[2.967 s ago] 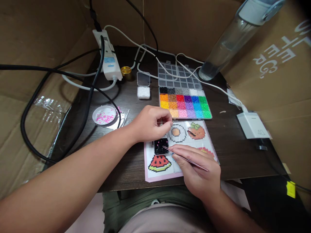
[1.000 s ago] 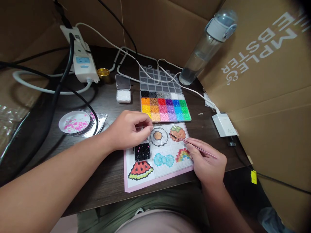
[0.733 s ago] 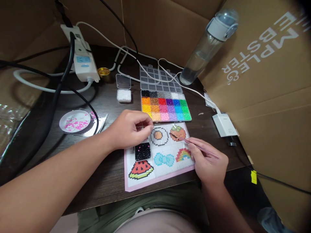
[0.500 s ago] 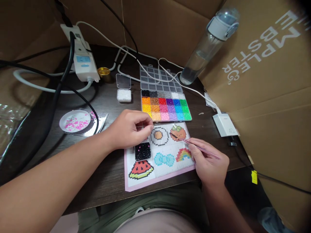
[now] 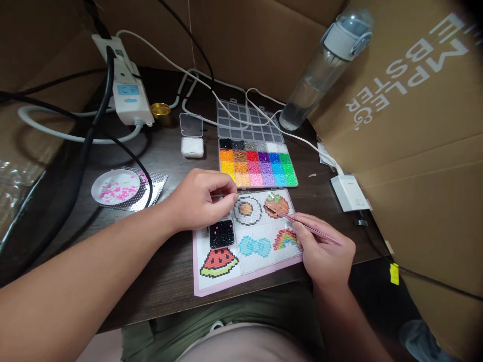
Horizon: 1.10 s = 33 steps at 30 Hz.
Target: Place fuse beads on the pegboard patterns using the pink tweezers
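My right hand [image 5: 322, 246] grips pink tweezers [image 5: 315, 232], their tips at the lower edge of the orange persimmon picture [image 5: 277, 206] on a clear pegboard [image 5: 251, 265]. Some dark beads seem to lie across that picture. My left hand [image 5: 204, 198] is closed, thumb against fingers, over the board's upper left part; what it pinches, if anything, is hidden. Under the pegboard lies a pattern sheet [image 5: 206, 287] with an egg, a blue bow, a rainbow and a watermelon [image 5: 219, 262]. Just below my left hand sits a small box of black beads [image 5: 222, 234] with a few pink ones.
Behind the sheet stands an open bead case [image 5: 258, 168] with many colours. A small box of white beads [image 5: 192, 147], a dish of pink and white beads [image 5: 115, 187], a power strip [image 5: 130, 93], a charger [image 5: 350, 193], a water bottle [image 5: 313, 75] and loose cables surround the work.
The tweezers' tips have shifted very slightly to the left and up at the persimmon picture. My left hand keeps its place.
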Each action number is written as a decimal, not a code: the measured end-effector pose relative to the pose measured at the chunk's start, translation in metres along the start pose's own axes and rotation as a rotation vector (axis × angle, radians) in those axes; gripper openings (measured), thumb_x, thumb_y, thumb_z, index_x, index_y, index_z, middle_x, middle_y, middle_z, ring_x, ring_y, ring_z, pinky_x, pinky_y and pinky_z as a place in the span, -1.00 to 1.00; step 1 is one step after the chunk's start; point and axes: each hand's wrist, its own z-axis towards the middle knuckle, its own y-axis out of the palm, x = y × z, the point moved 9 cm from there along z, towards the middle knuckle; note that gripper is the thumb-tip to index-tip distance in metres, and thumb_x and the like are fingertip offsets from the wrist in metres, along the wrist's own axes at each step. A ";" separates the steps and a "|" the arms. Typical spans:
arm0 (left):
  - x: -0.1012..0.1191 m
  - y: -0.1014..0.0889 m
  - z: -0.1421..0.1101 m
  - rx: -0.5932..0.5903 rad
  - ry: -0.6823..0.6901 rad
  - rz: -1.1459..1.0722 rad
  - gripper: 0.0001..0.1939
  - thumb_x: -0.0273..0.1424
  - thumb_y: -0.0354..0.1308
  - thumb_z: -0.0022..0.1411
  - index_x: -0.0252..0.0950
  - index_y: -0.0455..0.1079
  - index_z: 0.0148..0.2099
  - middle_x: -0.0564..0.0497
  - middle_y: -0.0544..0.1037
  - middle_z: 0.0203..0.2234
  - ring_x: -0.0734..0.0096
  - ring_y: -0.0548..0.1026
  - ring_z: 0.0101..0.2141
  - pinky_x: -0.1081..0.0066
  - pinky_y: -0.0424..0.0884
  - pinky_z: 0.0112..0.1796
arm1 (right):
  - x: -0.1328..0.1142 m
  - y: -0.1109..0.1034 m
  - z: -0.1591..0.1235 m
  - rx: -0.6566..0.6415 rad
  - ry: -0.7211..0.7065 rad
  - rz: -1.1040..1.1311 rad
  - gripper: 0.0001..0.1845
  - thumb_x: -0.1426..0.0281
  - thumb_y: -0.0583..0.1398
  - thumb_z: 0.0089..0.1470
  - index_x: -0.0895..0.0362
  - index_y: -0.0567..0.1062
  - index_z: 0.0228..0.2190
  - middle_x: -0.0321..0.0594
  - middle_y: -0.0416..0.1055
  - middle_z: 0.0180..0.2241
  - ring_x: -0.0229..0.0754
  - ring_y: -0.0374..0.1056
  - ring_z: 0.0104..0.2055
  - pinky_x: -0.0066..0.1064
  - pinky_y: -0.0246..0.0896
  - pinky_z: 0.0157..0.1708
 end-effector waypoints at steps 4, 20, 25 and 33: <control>0.000 0.000 0.000 0.002 0.002 0.005 -0.84 -0.42 0.11 0.14 -0.28 0.44 -0.46 0.12 0.47 -0.62 0.57 0.36 -0.58 0.53 0.25 -0.52 | 0.000 -0.002 -0.001 0.006 0.005 -0.008 -0.89 0.46 0.33 0.06 0.10 0.70 -0.33 -0.14 0.65 -0.28 -0.04 0.60 -0.25 -0.23 0.58 -0.22; 0.000 0.000 0.000 0.002 0.000 -0.004 -0.84 -0.41 0.12 0.15 -0.28 0.44 -0.46 0.11 0.48 -0.61 0.54 0.37 -0.57 0.50 0.26 -0.49 | 0.001 0.001 0.000 0.000 -0.003 0.003 -0.87 0.49 0.33 0.06 0.09 0.70 -0.32 -0.15 0.65 -0.28 -0.06 0.59 -0.24 -0.24 0.58 -0.21; 0.001 -0.001 0.000 0.008 0.018 -0.003 -0.85 -0.44 0.12 0.15 -0.29 0.44 -0.46 0.12 0.46 -0.62 0.56 0.36 -0.58 0.51 0.25 -0.50 | 0.002 0.001 -0.001 0.010 0.005 0.013 -0.87 0.49 0.33 0.06 0.08 0.70 -0.32 -0.17 0.65 -0.28 -0.08 0.59 -0.25 -0.27 0.57 -0.21; 0.002 -0.001 0.000 0.016 0.033 0.005 -0.85 -0.45 0.13 0.14 -0.30 0.45 -0.46 0.12 0.47 -0.62 0.57 0.35 -0.58 0.51 0.25 -0.50 | 0.002 0.001 -0.001 0.019 0.011 0.031 -0.85 0.50 0.34 0.05 0.07 0.70 -0.31 -0.18 0.65 -0.28 -0.08 0.60 -0.24 -0.26 0.57 -0.19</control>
